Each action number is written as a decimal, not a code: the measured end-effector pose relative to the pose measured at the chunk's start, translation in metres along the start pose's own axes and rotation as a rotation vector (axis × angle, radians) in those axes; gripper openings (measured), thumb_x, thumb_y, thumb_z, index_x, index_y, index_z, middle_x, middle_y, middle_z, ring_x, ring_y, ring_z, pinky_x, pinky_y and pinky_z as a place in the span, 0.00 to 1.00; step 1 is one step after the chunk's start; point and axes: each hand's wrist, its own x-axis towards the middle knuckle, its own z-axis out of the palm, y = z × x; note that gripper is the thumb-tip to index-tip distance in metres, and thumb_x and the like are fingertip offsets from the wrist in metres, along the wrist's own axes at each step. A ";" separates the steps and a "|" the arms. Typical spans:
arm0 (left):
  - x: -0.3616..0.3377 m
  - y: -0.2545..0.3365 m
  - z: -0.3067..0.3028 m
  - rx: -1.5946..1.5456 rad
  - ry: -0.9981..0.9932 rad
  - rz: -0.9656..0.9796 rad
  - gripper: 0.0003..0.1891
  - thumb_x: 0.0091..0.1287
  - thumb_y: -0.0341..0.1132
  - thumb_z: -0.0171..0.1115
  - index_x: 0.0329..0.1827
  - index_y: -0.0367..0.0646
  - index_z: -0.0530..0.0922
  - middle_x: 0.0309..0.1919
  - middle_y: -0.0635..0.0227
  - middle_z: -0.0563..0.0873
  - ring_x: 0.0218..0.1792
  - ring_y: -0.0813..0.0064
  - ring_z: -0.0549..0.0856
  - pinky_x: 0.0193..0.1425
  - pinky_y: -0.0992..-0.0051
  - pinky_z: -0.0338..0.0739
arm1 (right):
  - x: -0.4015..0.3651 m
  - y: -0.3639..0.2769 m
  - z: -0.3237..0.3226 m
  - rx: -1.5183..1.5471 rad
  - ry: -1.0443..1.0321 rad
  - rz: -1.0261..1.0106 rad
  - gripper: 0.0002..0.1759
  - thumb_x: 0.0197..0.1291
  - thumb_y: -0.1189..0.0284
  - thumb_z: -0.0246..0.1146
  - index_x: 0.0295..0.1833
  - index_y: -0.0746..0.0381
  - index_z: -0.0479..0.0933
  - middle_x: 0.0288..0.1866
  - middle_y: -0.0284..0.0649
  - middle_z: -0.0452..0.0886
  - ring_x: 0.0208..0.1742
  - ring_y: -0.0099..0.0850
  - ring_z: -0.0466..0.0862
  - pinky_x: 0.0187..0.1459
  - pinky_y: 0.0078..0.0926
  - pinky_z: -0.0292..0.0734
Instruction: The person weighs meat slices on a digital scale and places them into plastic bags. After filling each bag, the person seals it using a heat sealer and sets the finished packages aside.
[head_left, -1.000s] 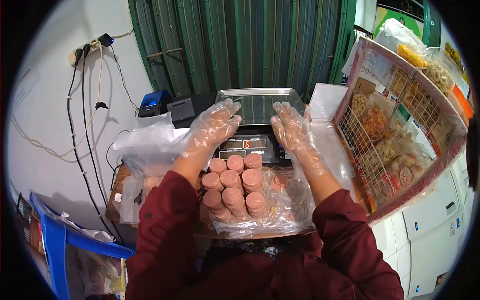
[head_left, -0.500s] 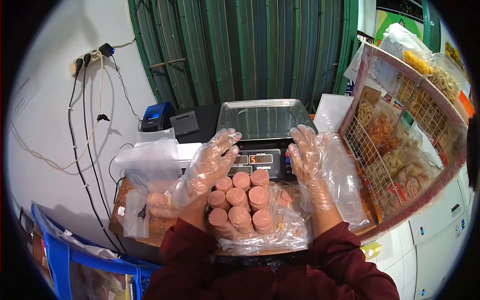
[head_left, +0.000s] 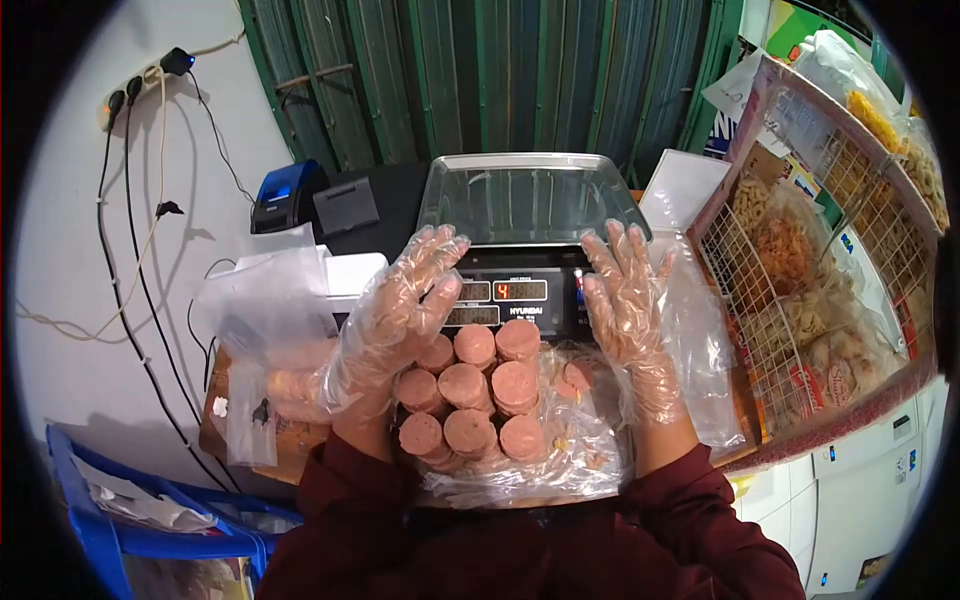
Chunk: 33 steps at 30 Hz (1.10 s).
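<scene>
Both hands wear clear plastic gloves. My left hand [head_left: 405,300] is raised left of the scale's display, fingers extended, with nothing in it. On the other side, my right hand [head_left: 625,295] has its fingers spread and is likewise bare of any object. Between and below them stand several stacks of round pink meat slices [head_left: 466,388] on a clear plastic sheet [head_left: 560,475]. A single pink slice [head_left: 577,375] lies to the right of the stacks. Behind is a black digital scale [head_left: 560,300] marked HYUNDAI, with a metal tray [head_left: 530,200] on top and lit red digits.
Plastic bags [head_left: 265,290] lie at the left, and more clear bags [head_left: 700,350] at the right. A small blue-topped printer [head_left: 288,195] stands at the back left. A wire rack [head_left: 760,300] with bagged food borders the right side. A blue plastic chair [head_left: 170,535] is at lower left.
The camera view has shifted slightly. Both hands stay raised and spread in about the same place. The red digit on the scale reads 4 instead of 5.
</scene>
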 end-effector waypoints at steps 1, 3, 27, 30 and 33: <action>-0.003 -0.002 0.004 -0.002 -0.006 -0.008 0.08 0.68 0.23 0.61 0.48 0.37 0.79 0.58 0.57 0.85 0.62 0.54 0.83 0.63 0.62 0.83 | 0.000 0.001 0.000 0.004 -0.009 -0.001 0.26 0.73 0.64 0.56 0.75 0.53 0.71 0.80 0.47 0.65 0.84 0.45 0.53 0.78 0.60 0.22; -0.005 -0.004 0.009 -0.072 0.144 0.039 0.08 0.67 0.23 0.62 0.48 0.37 0.79 0.57 0.58 0.86 0.62 0.55 0.84 0.62 0.62 0.83 | 0.001 0.001 -0.002 0.053 0.007 -0.007 0.25 0.72 0.65 0.57 0.73 0.54 0.74 0.78 0.47 0.67 0.84 0.44 0.55 0.79 0.60 0.22; -0.001 -0.005 0.009 -0.169 0.080 0.024 0.06 0.64 0.22 0.65 0.44 0.34 0.81 0.51 0.54 0.88 0.54 0.51 0.88 0.54 0.58 0.88 | -0.003 0.000 0.006 0.049 0.053 -0.047 0.24 0.70 0.64 0.61 0.70 0.53 0.76 0.76 0.44 0.70 0.82 0.42 0.60 0.79 0.60 0.27; -0.001 -0.007 0.010 -0.199 0.101 0.063 0.08 0.64 0.19 0.63 0.46 0.31 0.80 0.52 0.49 0.87 0.53 0.46 0.87 0.55 0.56 0.87 | -0.003 0.002 0.007 0.047 0.055 -0.055 0.24 0.70 0.65 0.61 0.71 0.53 0.76 0.77 0.44 0.70 0.82 0.42 0.59 0.79 0.60 0.26; 0.000 -0.004 0.007 -0.208 0.087 0.034 0.08 0.65 0.19 0.62 0.46 0.31 0.80 0.52 0.49 0.87 0.53 0.47 0.88 0.55 0.57 0.87 | -0.003 0.002 0.008 0.049 0.049 -0.053 0.24 0.70 0.65 0.61 0.71 0.53 0.76 0.77 0.44 0.70 0.82 0.42 0.59 0.79 0.60 0.25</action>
